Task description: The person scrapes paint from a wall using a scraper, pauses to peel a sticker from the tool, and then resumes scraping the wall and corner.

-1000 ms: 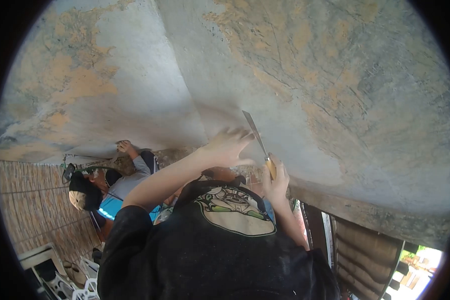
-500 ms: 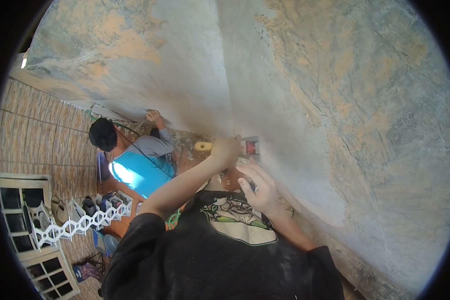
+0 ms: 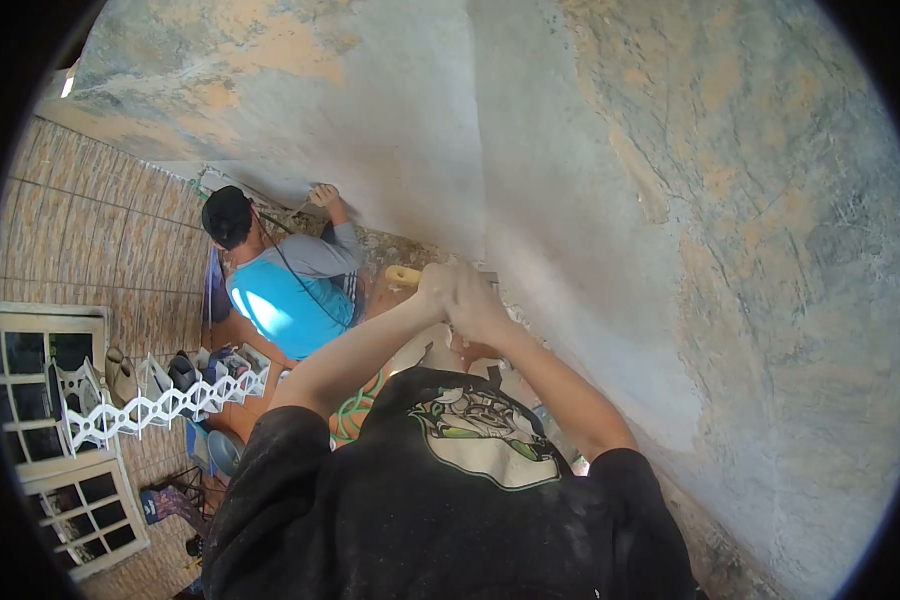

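My left hand [image 3: 434, 284] is closed around a tool with a yellow handle [image 3: 402, 275], whose end sticks out to the left of the fist. Against it, my right hand [image 3: 476, 304] is wrapped over the front of the same tool. Only a grey edge of the tool's head shows past the fingers, so its exact kind is hidden. Both hands are held low, close to the bare, patchy plaster wall [image 3: 570, 280].
A co-worker in a blue and grey shirt [image 3: 290, 305] crouches at the left, one hand [image 3: 324, 195] at the wall. White racks [image 3: 170, 410] with shoes, a green hose [image 3: 355, 408] and a basin [image 3: 224, 452] are nearby. Windows [image 3: 85, 510] are set in the tiled wall.
My right hand, which was apart with its fingers loose, has come up to my left hand and closed on the tool. The tool's red-marked head is now mostly covered. My view has shifted slightly.
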Motion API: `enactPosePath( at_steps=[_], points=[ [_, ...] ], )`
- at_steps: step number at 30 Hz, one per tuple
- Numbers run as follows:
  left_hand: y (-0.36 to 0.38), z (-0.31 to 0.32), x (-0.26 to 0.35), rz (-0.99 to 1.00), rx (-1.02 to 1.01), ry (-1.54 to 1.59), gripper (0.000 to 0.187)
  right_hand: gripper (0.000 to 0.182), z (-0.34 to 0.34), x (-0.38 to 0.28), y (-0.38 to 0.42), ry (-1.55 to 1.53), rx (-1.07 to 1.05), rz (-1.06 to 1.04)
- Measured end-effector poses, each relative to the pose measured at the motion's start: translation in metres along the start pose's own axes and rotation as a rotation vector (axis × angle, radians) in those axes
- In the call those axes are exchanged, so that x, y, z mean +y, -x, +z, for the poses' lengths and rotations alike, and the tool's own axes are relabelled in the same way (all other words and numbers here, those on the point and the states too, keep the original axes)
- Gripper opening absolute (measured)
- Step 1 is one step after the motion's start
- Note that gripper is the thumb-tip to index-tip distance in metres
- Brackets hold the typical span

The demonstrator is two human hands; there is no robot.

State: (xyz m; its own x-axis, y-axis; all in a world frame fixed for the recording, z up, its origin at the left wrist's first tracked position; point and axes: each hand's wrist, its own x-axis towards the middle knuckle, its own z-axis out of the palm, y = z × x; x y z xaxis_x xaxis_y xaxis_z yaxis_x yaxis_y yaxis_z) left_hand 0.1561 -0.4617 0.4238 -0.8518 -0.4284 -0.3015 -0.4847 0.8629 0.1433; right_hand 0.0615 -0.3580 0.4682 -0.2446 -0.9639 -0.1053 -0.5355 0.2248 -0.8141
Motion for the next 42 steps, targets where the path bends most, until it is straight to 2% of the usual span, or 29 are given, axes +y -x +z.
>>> enactPosePath(
  at_steps=[1, 3, 4, 6, 7, 9, 10, 12, 13, 15, 18, 19, 21, 23, 24, 26, 27, 29, 30, 32, 33, 35, 36, 38, 39, 40, 42],
  points=[
    [-0.005, 0.011, 0.0, 0.013, -0.004, 0.0, 0.031, 0.063, -0.013, -0.013, 0.009, 0.0, 0.008, 0.011],
    [-0.013, 0.027, 0.002, 0.108, 0.148, 0.02, 0.03, 0.061, -0.046, -0.043, 0.031, -0.014, -0.203, -0.382],
    [-0.017, 0.032, 0.005, 0.158, 0.225, 0.033, 0.03, 0.061, -0.049, -0.037, 0.036, -0.013, -0.191, -0.369],
    [-0.025, 0.04, 0.011, 0.256, 0.385, 0.063, 0.03, 0.055, -0.057, -0.019, 0.045, -0.137, -0.222, -0.671],
    [-0.028, 0.045, 0.015, 0.303, 0.465, 0.082, 0.03, 0.055, -0.057, -0.008, 0.043, -0.13, -0.213, -0.66],
    [-0.025, 0.054, 0.028, 0.392, 0.625, 0.128, 0.029, 0.048, -0.058, 0.013, 0.041, -0.002, -0.036, -0.397],
    [-0.024, 0.042, 0.04, 0.4, 0.623, 0.135, 0.029, 0.048, -0.056, 0.012, 0.045, 0.001, -0.032, -0.387],
    [-0.031, 0.009, 0.064, 0.273, 0.445, 0.043, 0.03, 0.041, -0.051, -0.001, 0.042, 0.093, 0.16, -0.106],
    [-0.043, -0.013, 0.066, 0.2, 0.359, -0.005, 0.03, 0.041, -0.061, -0.017, 0.042, 0.09, 0.16, -0.114],
    [-0.026, -0.038, 0.069, 0.053, 0.161, -0.078, 0.031, 0.037, -0.083, -0.053, 0.058, -0.254, -0.081, -0.667],
    [-0.015, -0.088, 0.075, -0.157, -0.108, -0.194, 0.032, 0.035, -0.087, -0.047, 0.051, -0.245, -0.067, -0.753],
    [-0.005, -0.109, 0.077, -0.094, -0.084, -0.093, 0.036, 0.041, -0.072, -0.014, 0.041, -0.046, 0.068, -0.603],
    [0.004, -0.119, 0.074, -0.096, -0.017, -0.163, 0.035, 0.049, -0.087, -0.006, 0.04, 0.182, 0.263, -0.266],
    [0.01, -0.122, 0.068, -0.109, 0.075, -0.255, 0.03, 0.055, -0.065, 0.046, 0.041, 0.299, 0.162, 0.01],
    [0.014, -0.124, 0.066, -0.122, 0.077, -0.252, 0.03, 0.055, -0.066, 0.05, 0.051, 0.301, 0.154, 0.001],
    [0.016, -0.136, 0.064, -0.236, 0.062, -0.095, 0.026, 0.057, -0.073, 0.056, 0.065, 0.045, 0.274, -0.206],
    [0.018, -0.141, 0.061, -0.253, 0.069, -0.084, 0.026, 0.057, -0.073, 0.053, 0.073, 0.052, 0.259, -0.219],
    [0.025, -0.148, 0.053, -0.204, 0.165, 0.061, 0.025, 0.056, -0.071, 0.035, 0.084, -0.266, 0.214, 0.0],
    [0.028, -0.149, 0.051, -0.216, 0.171, 0.067, 0.025, 0.056, -0.064, 0.033, 0.086, -0.261, 0.203, -0.007],
    [0.031, -0.152, 0.053, -0.164, 0.347, 0.484, 0.028, 0.052, -0.048, 0.029, 0.086, -0.391, 0.013, 0.119],
    [0.034, -0.154, 0.058, -0.157, 0.351, 0.489, 0.028, 0.052, -0.04, 0.023, 0.085, -0.383, 0.019, 0.12],
    [0.045, -0.167, 0.075, -0.055, 0.263, 1.148, 0.036, 0.047, -0.035, 0.005, 0.084, -0.408, 0.216, -0.114],
    [0.048, -0.173, 0.082, -0.041, 0.254, 1.151, 0.036, 0.047, -0.042, 0.003, 0.085, -0.403, 0.229, -0.106],
    [0.048, -0.189, 0.095, 0.207, 0.273, 1.187, 0.041, 0.041, -0.063, -0.006, 0.082, -0.61, 0.04, -0.146],
    [0.047, -0.2, 0.1, 0.229, 0.219, 1.194, 0.042, 0.034, -0.075, -0.013, 0.085, -0.858, -0.07, -0.059],
    [0.048, -0.209, 0.104, 0.24, 0.216, 1.198, 0.042, 0.034, -0.092, -0.027, 0.089, -0.852, -0.061, -0.055],
    [0.044, -0.225, 0.11, 0.181, 0.191, 1.372, 0.045, 0.033, -0.127, -0.053, 0.096, -1.067, -0.083, -0.114]
  ],
)
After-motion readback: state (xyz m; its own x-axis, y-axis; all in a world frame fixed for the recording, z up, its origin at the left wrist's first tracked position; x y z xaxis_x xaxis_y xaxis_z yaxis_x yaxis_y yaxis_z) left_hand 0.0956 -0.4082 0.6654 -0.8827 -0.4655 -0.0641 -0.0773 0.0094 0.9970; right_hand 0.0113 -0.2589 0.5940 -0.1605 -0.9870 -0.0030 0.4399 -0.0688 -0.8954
